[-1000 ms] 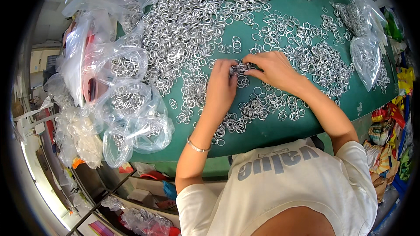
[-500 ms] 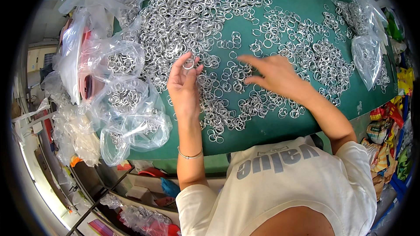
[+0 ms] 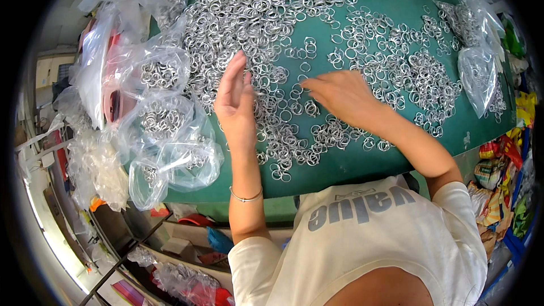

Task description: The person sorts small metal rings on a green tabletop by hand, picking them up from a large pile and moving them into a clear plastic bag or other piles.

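Loose silver metal rings (image 3: 238,22) are heaped over the green tabletop (image 3: 362,170). My left hand (image 3: 233,93) hovers at the near side of the big pile, its fingers stretched upward and the thumb beside them; no ring shows in it. My right hand (image 3: 345,96) is over the middle of the table, thumb and forefinger drawn together beside a few scattered rings (image 3: 296,92). Whether a ring sits between those fingertips is hidden. A smaller heap of rings (image 3: 428,82) lies to the right of my right hand.
Clear plastic bags holding rings (image 3: 161,116) crowd the table's left edge. Another clear bag (image 3: 477,79) lies at the right edge. Below the left side are shelves with a blue bag (image 3: 219,242). Colourful packets (image 3: 490,170) are stacked beyond the table's right side.
The ring seen earlier in my left hand no longer shows, and that hand's fingers have straightened. My right hand has shifted slightly left, its pointing forefinger now curled in toward the thumb.
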`<state>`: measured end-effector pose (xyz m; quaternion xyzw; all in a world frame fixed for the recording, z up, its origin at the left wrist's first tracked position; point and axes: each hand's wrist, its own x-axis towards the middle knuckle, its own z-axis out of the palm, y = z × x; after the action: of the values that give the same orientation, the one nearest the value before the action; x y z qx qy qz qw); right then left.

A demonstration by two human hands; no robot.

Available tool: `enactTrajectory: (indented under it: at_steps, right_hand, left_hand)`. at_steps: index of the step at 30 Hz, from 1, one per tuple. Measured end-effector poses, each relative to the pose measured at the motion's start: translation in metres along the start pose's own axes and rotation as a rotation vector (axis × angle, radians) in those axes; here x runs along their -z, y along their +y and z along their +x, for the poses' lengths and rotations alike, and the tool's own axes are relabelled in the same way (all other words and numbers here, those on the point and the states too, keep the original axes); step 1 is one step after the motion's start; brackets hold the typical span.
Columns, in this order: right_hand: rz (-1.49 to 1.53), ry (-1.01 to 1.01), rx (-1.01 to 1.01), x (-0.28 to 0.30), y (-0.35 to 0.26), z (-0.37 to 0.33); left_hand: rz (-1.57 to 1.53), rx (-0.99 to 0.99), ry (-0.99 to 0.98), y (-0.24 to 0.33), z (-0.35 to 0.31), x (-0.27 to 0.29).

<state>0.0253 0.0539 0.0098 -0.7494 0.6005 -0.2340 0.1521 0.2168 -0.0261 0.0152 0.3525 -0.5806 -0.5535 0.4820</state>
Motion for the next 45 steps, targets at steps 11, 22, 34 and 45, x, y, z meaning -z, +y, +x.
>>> enactTrajectory:
  at_steps: [11,22,34,45]
  right_hand:
    - [-0.197,0.094,-0.363,0.016,0.011,0.000]
    - [0.122,-0.050,-0.059,-0.040,-0.011,0.029]
    - [0.147,-0.056,-0.099,-0.030,-0.003,0.033]
    - [1.446,-0.386,-0.708,0.016,0.017,0.006]
  left_hand:
    - [1.168,-0.135,-0.335,-0.009,-0.035,-0.029]
    - [-0.222,0.345,-0.007,0.007,-0.059,0.017]
    - [-0.435,0.521,0.038,0.013,-0.077,0.003]
    - [-0.090,0.427,0.025,0.010,-0.086,0.003]
